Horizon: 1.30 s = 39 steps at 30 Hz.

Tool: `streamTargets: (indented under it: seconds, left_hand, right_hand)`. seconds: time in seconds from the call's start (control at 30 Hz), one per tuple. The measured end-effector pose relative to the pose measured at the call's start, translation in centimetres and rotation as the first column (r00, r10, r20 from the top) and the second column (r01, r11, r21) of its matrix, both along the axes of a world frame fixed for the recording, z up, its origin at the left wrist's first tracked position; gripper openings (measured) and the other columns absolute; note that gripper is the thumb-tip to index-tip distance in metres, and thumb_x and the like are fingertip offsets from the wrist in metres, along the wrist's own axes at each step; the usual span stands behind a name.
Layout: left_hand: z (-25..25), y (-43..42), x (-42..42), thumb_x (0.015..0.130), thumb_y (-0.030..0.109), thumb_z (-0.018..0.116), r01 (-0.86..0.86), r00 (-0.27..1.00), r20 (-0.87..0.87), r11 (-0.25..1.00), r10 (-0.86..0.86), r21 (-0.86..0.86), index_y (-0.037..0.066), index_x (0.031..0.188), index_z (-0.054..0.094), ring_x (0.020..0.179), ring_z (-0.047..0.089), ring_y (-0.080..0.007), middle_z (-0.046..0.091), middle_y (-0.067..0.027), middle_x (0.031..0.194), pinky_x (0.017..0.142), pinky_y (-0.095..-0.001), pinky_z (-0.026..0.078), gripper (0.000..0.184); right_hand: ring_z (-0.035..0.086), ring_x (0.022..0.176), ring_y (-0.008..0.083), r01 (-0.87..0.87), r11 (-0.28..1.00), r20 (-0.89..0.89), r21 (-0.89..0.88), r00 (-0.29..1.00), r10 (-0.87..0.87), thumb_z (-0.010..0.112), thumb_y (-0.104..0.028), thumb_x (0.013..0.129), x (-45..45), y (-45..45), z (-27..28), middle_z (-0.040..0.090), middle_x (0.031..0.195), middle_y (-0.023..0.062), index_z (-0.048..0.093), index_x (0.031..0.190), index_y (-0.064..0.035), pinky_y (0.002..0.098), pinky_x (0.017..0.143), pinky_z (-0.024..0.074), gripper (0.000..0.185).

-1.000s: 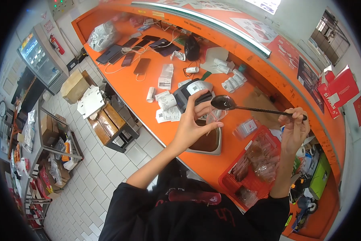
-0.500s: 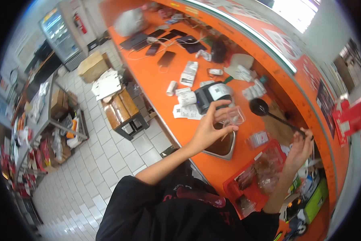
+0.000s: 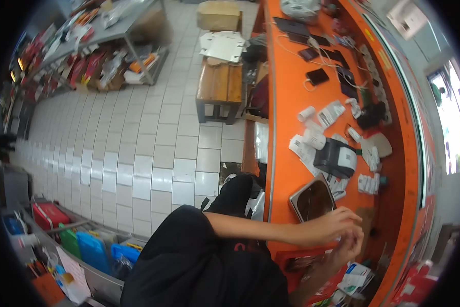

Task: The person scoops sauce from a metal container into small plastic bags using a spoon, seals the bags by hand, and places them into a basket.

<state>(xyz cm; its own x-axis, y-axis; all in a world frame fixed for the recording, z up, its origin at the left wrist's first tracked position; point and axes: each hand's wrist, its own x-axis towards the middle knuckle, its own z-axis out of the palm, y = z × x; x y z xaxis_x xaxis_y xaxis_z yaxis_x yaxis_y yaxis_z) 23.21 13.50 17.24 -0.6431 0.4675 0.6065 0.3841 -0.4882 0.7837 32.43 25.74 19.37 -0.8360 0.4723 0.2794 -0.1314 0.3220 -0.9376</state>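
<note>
My left hand (image 3: 333,226) reaches over the orange counter, its fingers curled down and meeting my right hand. Between the hands shows a small pale glint of a clear plastic cup (image 3: 338,238), mostly covered by the fingers. My right hand (image 3: 351,247) is closed against the left from below; what its fingers hold is hidden. Just beyond my left forearm stands a metal pan (image 3: 293,200) with dark brown contents. A red basket (image 3: 283,258) with packets lies under my forearms. The black ladle cannot be made out.
A black receipt printer (image 3: 335,157) stands past the pan, among paper rolls and printed slips (image 3: 331,113). Phones and cables (image 3: 317,77) lie farther along the counter (image 3: 286,87). A wooden bench (image 3: 217,84) is on the tiled floor, and bins with coloured folders (image 3: 94,250) stand behind.
My view has swung left. My hands were apart, the left with the clear cup and the right with a black ladle; now they meet beside the pan, and the ladle is out of sight.
</note>
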Motion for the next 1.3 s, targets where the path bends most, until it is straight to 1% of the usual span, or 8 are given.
streamTargets:
  seconds: [0.1,0.23,0.3,0.53,0.7,0.93,1.2,1.3]
  left_hand:
    - [1.5,-2.4,0.0,0.084,0.014,0.057,-0.024,0.997,0.077,0.998,0.028,-0.059,-0.003,0.102,0.053,0.106,0.045,-0.0290,0.042,-0.0133,0.109,0.089,-0.0373,0.040,0.025]
    - [1.0,-5.0,-1.1,0.080,0.013,0.061,-0.187,0.977,0.091,0.980,0.193,-0.064,-0.002,0.088,0.055,0.111,0.041,-0.0300,0.039,-0.0139,0.115,0.091,-0.0387,0.038,0.018]
    - [0.4,-5.6,-1.4,0.078,0.011,0.062,-0.273,0.962,-0.026,0.956,0.272,-0.108,-0.001,0.078,0.053,0.116,0.036,-0.0315,0.036,-0.0145,0.120,0.094,-0.0417,0.036,0.016]
    - [0.8,-7.5,-0.8,0.074,0.016,0.067,-0.136,0.987,0.074,0.988,0.141,-0.071,0.001,0.074,0.050,0.120,0.032,-0.0336,0.035,-0.0149,0.125,0.094,-0.0456,0.032,0.023]
    - [1.5,-7.8,-0.6,0.077,0.018,0.067,-0.281,0.959,-0.066,0.956,0.276,-0.080,0.003,0.076,0.049,0.117,0.034,-0.0332,0.040,-0.0137,0.122,0.093,-0.0447,0.032,0.024]
    - [2.9,-6.3,0.4,0.074,0.013,0.068,-0.104,0.990,-0.100,0.994,0.101,-0.024,0.002,0.081,0.052,0.116,0.035,-0.0335,0.041,-0.0119,0.118,0.093,-0.0454,0.032,0.021]
    - [3.9,-3.7,2.4,0.071,0.006,0.066,0.156,0.969,-0.172,0.981,-0.174,-0.118,0.003,0.084,0.052,0.116,0.036,-0.0330,0.041,-0.0117,0.116,0.092,-0.0448,0.033,0.019]
    - [3.9,-2.7,3.0,0.073,0.006,0.065,0.298,0.940,-0.108,0.934,-0.323,-0.197,0.004,0.082,0.052,0.115,0.036,-0.0324,0.041,-0.0134,0.115,0.093,-0.0430,0.033,0.017]
  right_hand:
    - [0.049,0.081,0.0105,-0.133,0.991,-0.155,-0.015,0.979,0.129,0.055,-0.008,0.088,-1.7,-2.0,0.9,0.050,0.085,0.0039,0.052,0.087,0.0012,0.0249,0.074,0.0420,0.009]
    - [0.046,0.070,0.0096,-0.110,0.989,-0.056,0.098,0.992,0.116,0.056,-0.008,0.087,-1.7,-2.6,0.6,0.048,0.081,0.0039,0.054,0.082,0.0025,0.0226,0.067,0.0398,0.012]
    - [0.046,0.069,0.0097,-0.101,0.989,-0.047,0.111,0.993,0.107,0.056,-0.007,0.087,-1.4,-2.2,-0.1,0.048,0.081,0.0040,0.055,0.082,0.0025,0.0225,0.067,0.0395,0.011]
    - [0.047,0.069,0.0109,-0.102,0.986,-0.112,0.133,0.987,0.118,0.058,-0.008,0.086,-1.8,-4.0,0.4,0.047,0.078,0.0041,0.056,0.083,0.0011,0.0230,0.065,0.0397,0.010]
    - [0.048,0.070,0.0111,-0.172,0.978,-0.112,0.113,0.976,0.185,0.061,-0.012,0.084,-1.0,-3.2,0.5,0.047,0.077,0.0043,0.055,0.081,-0.0001,0.0231,0.063,0.0392,0.014]
    - [0.052,0.073,0.0181,-0.074,0.987,-0.169,-0.141,0.984,0.049,0.067,-0.013,0.076,1.8,-3.1,-0.7,0.054,0.077,0.0100,0.056,0.075,0.0010,0.0292,0.067,0.0442,0.017]
    - [0.052,0.068,0.0184,0.235,0.971,-0.247,-0.033,0.940,-0.236,0.069,-0.017,0.073,5.8,-4.0,-0.6,0.054,0.070,0.0070,0.057,0.073,-0.0011,0.0357,0.068,0.0437,0.020]
    - [0.052,0.068,0.0188,0.240,0.968,-0.226,0.072,0.949,-0.218,0.070,-0.015,0.073,7.6,-3.5,-0.6,0.055,0.071,0.0071,0.057,0.073,-0.0009,0.0355,0.068,0.0436,0.019]
